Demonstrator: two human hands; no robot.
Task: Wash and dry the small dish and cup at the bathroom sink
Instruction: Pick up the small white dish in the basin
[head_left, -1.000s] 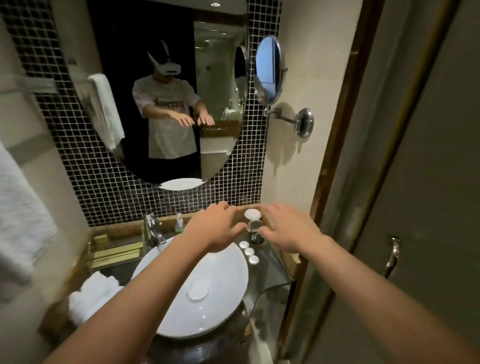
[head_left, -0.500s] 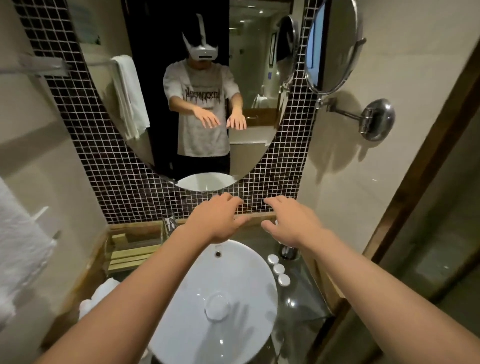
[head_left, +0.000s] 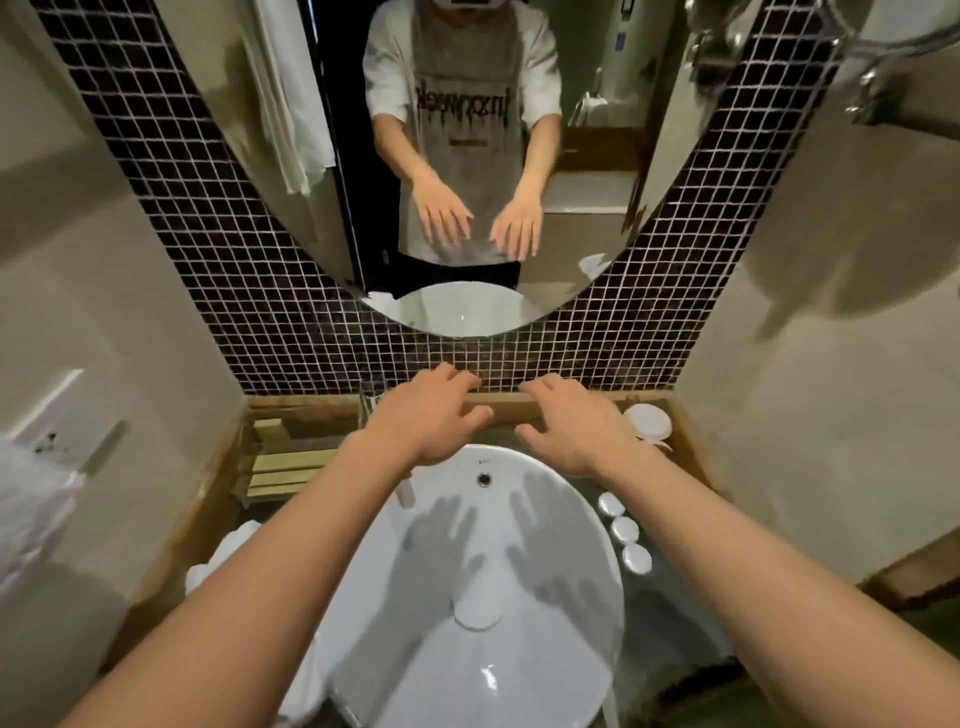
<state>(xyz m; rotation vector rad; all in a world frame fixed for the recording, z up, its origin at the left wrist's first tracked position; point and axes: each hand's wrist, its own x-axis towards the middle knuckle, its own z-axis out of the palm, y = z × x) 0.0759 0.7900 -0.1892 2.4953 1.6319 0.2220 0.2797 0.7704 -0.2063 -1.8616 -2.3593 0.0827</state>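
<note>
— Hands? Left hand (head_left: 426, 415) and right hand (head_left: 576, 426) spread open, palms down, empty, above white basin (head_left: 519, 649)

— Dish? Small white dish (head_left: 648, 421) far right on counter, beside right hand

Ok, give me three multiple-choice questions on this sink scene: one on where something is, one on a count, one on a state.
1. Where is the dish?
A. In the basin
B. On the counter's back right corner, beyond the right hand
C. In the left hand

2. How many small white caps lie in a row right of the basin?
A. One
B. Three
C. Five

3. What state are the hands in?
A. Both open and empty above the basin
B. Both gripping a cup
C. The left hand is wringing a towel

Answers: 1 B, the dish sits near the right wall. 2 B, three caps show by the rim. 3 A, spread fingers cast shadows in the basin and hold nothing.
</note>
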